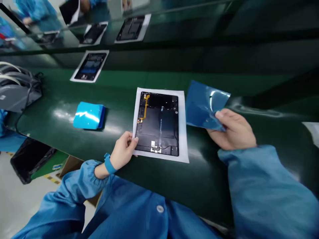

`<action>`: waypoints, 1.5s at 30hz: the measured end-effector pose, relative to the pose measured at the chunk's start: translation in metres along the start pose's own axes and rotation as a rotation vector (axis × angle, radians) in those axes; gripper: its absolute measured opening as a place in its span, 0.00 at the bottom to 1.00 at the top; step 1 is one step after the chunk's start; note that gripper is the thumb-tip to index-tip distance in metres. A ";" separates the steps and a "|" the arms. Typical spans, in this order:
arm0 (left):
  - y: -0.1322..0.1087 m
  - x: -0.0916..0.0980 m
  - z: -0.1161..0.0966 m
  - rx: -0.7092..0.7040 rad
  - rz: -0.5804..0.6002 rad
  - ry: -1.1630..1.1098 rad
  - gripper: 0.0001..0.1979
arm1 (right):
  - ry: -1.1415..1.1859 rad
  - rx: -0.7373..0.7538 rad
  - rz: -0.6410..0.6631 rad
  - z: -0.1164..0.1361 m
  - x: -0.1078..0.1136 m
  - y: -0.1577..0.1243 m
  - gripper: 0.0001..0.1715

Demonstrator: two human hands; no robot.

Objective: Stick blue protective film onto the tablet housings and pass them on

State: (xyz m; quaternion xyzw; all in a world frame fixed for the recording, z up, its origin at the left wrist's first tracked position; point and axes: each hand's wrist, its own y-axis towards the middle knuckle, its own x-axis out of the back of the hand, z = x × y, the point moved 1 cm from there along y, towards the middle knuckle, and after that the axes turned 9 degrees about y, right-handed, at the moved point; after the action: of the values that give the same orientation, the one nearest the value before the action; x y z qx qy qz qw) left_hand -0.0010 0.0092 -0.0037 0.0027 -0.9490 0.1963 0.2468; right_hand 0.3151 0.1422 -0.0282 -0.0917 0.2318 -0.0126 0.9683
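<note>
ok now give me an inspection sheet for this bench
surface: green belt, glossy, with glare patches
job's things: open tablet flat on white sheet; blue film
clutter: film stack; grey bag; more tablets on sheets farther along
grips: left hand on the sheet's near corner; right hand pinches the film
cables: orange flex inside the tablet; black cord by the bag
surroundings: co-worker in blue; black bin; box
</note>
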 end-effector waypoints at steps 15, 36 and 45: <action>0.029 0.032 -0.011 -0.522 0.032 0.733 0.06 | -0.443 0.090 -0.026 -0.035 -0.035 -0.047 0.16; 0.076 0.023 -0.008 -0.926 0.175 0.587 0.10 | -0.751 0.137 0.007 -0.021 -0.040 -0.064 0.07; 0.075 0.023 -0.010 -0.917 0.175 0.611 0.11 | -0.761 0.111 0.011 -0.018 -0.043 -0.065 0.08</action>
State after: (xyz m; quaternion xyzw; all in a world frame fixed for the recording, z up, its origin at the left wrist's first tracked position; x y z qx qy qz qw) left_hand -0.0243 0.0846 -0.0128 -0.2406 -0.8193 -0.2251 0.4693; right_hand 0.2702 0.0780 -0.0128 -0.0359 -0.1446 0.0148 0.9887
